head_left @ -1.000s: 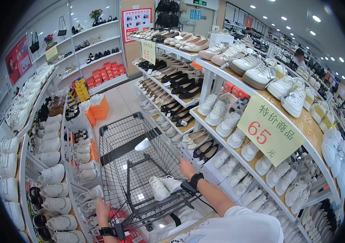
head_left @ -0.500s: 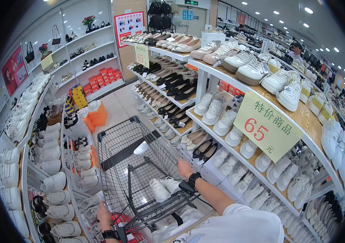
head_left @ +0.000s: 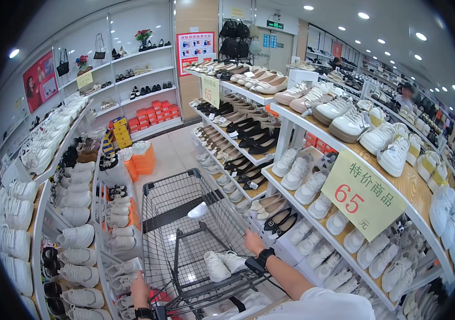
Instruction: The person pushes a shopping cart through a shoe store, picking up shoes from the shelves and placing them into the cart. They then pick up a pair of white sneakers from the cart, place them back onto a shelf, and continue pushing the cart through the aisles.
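A dark wire shopping cart (head_left: 171,184) stands in front of me. My right hand (head_left: 254,242) is closed at its right side rim, with a black watch (head_left: 265,254) on the wrist. At the cart's left side, my left hand (head_left: 140,290) is closed too, its fingers partly hidden. A pair of white sneakers (head_left: 218,266) sits in the near end of the cart. Farther forward in the basket is a white, shiny rounded thing (head_left: 197,209) whose kind I cannot make out. More white items show low under the near end.
Shelves of white sneakers (head_left: 78,237) line the left. On the right, a rack holds sneakers (head_left: 351,120), black flats (head_left: 259,140) and a yellow price sign (head_left: 363,197). Orange boxes (head_left: 143,160) stand on the floor ahead. A person (head_left: 406,97) is at the far right.
The view has shifted, so the cart, shelves and hands appear lower and farther right. Both hands stay at the cart's sides, and the sneakers remain in the basket.
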{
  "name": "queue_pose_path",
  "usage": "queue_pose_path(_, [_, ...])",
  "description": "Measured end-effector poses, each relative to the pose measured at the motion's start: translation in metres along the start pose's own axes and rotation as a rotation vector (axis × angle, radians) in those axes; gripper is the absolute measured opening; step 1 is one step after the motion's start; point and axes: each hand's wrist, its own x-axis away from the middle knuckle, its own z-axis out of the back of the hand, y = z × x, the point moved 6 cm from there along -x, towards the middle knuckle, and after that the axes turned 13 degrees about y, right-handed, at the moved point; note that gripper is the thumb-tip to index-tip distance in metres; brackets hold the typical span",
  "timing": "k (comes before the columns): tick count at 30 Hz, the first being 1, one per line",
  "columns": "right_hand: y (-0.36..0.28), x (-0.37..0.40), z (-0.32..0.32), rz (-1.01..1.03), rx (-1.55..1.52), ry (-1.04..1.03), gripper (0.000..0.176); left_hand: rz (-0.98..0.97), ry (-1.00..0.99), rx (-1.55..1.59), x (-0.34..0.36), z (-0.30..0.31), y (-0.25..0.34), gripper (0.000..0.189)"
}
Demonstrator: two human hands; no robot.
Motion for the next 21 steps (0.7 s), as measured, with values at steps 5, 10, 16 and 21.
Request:
queue_pose_path(5, [-0.0002,-0.0001,-0.0002,-0.001,-0.006,-0.009,0.02,-0.05,0.02,-0.028,0.0024,0.009,0.0073,0.052])
queue_pose_path(10, [0.0,-0.001,-0.0004,0.002,0.056,-0.014,0.02,-0.04,0.028,0.021,0.0029,0.0084,0.0056,0.051])
queue_pose_path(16, [0.0016,-0.0022,-0.0019,0.019,0.065,-0.006,0.021,-0.011,0.016,0.029,0.0016,0.0003,-0.0011,0.051])
queue_pose_path(21, [0.0018,-0.0017,-0.0006,-0.016,0.097,-0.005,0.02,-0.019,0.011,0.009,0.0015,0.0024,0.0012,0.05])
